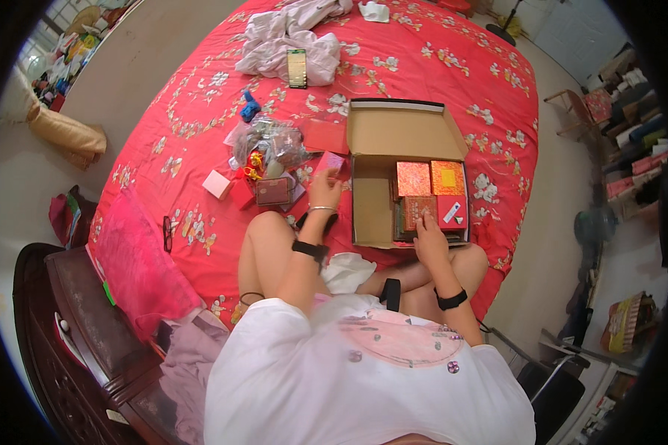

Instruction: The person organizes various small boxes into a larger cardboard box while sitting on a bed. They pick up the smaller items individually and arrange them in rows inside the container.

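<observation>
An open cardboard box [372, 200] with its lid folded back lies before my crossed legs. Small boxes fill its right part: a pink-orange patterned one [413, 178], an orange one with a yellow square [447, 177], a red one with a white label [451, 212] and a dark red patterned one [415, 209]. My right hand [432, 242] rests its fingertips on the dark red box's near edge; whether it grips it is unclear. Left of the cardboard box, my left hand [325, 192] hovers with parted fingers just short of a purple-pink box [330, 162].
Left of my left hand lie a heap of clear plastic bags [270, 142], a pale pink box [216, 184], a red box [242, 192] and a brown-red case [274, 191]. A phone [296, 69] leans on crumpled clothing [289, 41]. Eyeglasses [167, 234] lie on the red floral bedspread [195, 161].
</observation>
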Demonstrator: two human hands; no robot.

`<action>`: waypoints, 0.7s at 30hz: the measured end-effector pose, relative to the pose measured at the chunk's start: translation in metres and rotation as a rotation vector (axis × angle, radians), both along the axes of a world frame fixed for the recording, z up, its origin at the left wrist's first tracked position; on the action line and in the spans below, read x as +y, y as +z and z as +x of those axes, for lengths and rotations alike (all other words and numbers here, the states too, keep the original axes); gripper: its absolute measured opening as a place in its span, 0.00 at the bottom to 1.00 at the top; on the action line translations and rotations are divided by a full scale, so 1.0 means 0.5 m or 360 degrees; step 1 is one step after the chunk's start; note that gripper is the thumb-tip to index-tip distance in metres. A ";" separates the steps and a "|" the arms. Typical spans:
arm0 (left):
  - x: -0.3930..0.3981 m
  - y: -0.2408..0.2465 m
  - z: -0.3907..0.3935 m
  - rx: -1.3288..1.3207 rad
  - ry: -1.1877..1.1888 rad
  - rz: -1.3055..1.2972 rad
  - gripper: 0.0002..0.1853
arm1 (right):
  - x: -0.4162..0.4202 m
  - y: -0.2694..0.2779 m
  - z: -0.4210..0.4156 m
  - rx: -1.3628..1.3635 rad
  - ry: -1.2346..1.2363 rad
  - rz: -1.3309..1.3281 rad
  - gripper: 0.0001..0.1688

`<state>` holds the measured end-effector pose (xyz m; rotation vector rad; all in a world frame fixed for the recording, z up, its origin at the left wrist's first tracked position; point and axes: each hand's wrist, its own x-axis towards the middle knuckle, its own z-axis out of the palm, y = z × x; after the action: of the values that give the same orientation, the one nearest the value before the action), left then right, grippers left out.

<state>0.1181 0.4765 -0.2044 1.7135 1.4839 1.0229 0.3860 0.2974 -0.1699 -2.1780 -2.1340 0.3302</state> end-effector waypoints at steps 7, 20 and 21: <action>0.040 0.042 -0.230 0.1646 0.0149 -0.0472 0.45 | -0.006 -0.005 -0.007 -0.0063 -0.0016 -0.0005 0.35; 0.035 0.045 -0.248 0.1214 0.0273 -0.0315 0.42 | -0.007 0.009 -0.017 -0.0056 -0.0012 0.0103 0.29; 0.028 0.045 -0.238 0.1211 0.0258 -0.0296 0.43 | -0.007 0.010 -0.017 -0.0064 -0.0004 0.0087 0.30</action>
<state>-0.0009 0.4907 -0.1821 1.9677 2.1276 0.2677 0.3774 0.2939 -0.1649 -2.1755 -2.1343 0.2270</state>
